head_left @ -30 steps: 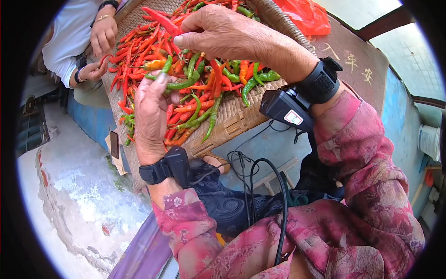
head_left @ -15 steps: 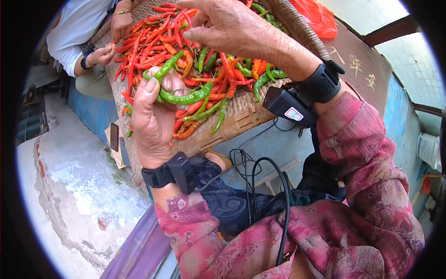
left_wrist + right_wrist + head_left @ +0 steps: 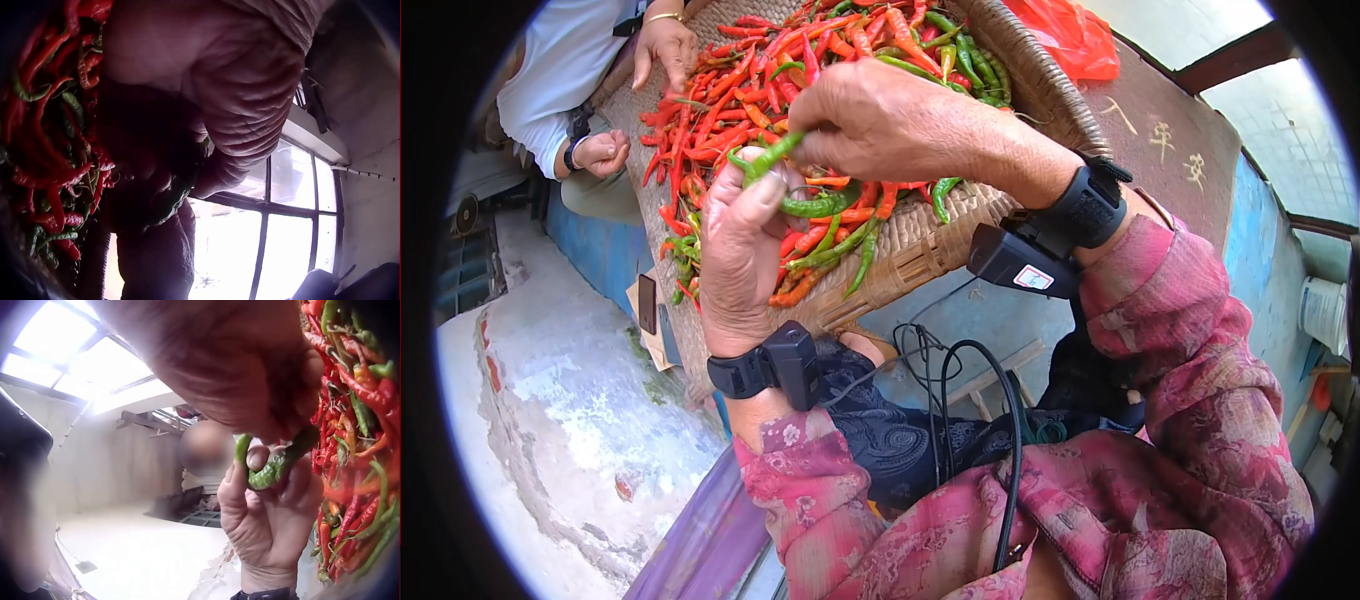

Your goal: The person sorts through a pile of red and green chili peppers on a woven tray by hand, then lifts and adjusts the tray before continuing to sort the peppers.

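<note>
My left hand (image 3: 735,255) holds green chili peppers, palm up, at the near edge of the pile. One green chili (image 3: 768,158) stands up between its thumb and fingers, and a longer, curved one (image 3: 828,204) sticks out below. My right hand (image 3: 885,118) reaches in from the right and pinches the upper end of the upright chili; its fingertips are partly hidden. In the right wrist view, the bent green chili (image 3: 269,475) lies across the left fingers, just under the right hand. The left wrist view is dark around the fingers.
Red and green chilies (image 3: 720,125) fill a woven basket (image 3: 910,268) with a thick rim. Across it, another person's hands (image 3: 665,50) are near the pile. A red plastic bag (image 3: 1065,40) lies on the brown table behind. Black cables (image 3: 940,350) hang below.
My right hand has come down from over the pile to the green chili in my left hand. The other person's hands have moved apart.
</note>
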Action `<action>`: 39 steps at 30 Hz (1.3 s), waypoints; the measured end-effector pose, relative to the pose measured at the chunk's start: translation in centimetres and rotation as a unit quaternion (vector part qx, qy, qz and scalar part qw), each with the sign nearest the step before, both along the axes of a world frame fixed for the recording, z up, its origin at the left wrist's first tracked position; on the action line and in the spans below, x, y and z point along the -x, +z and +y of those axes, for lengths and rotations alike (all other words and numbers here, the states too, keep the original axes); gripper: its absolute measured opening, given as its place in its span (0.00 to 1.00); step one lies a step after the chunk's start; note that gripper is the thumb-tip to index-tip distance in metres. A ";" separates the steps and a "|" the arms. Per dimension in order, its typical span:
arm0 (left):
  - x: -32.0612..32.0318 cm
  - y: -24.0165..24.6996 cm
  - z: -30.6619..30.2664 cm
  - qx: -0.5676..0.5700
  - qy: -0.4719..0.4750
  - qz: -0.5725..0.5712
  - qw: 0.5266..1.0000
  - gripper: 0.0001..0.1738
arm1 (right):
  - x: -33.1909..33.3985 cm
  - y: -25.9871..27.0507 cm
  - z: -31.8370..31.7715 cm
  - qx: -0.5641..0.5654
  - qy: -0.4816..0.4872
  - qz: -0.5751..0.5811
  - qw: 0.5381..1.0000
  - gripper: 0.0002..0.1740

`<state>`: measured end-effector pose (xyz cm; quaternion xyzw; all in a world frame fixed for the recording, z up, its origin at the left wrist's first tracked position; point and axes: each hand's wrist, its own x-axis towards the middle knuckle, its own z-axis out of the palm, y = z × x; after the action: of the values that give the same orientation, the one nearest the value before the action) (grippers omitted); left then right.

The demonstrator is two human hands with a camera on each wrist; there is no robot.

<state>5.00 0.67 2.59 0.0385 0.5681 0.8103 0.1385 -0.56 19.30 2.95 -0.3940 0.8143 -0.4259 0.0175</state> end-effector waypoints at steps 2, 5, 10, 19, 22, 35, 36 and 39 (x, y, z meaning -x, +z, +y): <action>0.1 0.1 0.4 0.028 0.003 -0.003 1.000 0.11 | 0.3 0.2 -0.3 0.045 -0.116 -0.003 0.992 0.14; 0.3 0.0 0.7 0.061 0.001 -0.002 0.998 0.13 | 0.8 0.0 0.0 0.080 -0.155 0.034 0.984 0.13; 0.6 -0.7 0.9 0.048 -0.016 0.007 0.999 0.13 | 0.0 -1.0 -0.4 0.047 -0.112 0.046 0.992 0.14; 0.2 -0.5 1.1 0.025 0.010 0.006 1.000 0.14 | 0.2 0.4 0.4 0.040 -0.004 -0.089 0.995 0.26; 0.3 -0.6 0.6 0.004 -0.008 0.012 1.000 0.13 | -0.2 0.8 0.6 0.047 0.031 -0.088 0.995 0.27; 0.6 -1.1 1.0 0.136 0.133 0.033 0.981 0.13 | -0.3 -0.4 -0.3 -0.002 -0.068 -0.020 0.998 0.25; 0.6 -1.1 1.1 0.136 0.133 0.033 0.981 0.13 | -0.3 -0.6 -0.4 -0.001 -0.067 -0.020 0.998 0.25; 0.5 -1.3 1.4 0.279 0.068 0.118 0.951 0.15 | -0.2 -1.3 -0.7 0.053 -0.054 -0.008 0.997 0.24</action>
<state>4.46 2.08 1.31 0.0548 0.7849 0.6169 0.0203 -0.38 18.62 1.67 -0.3462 0.8107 -0.4717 -0.0201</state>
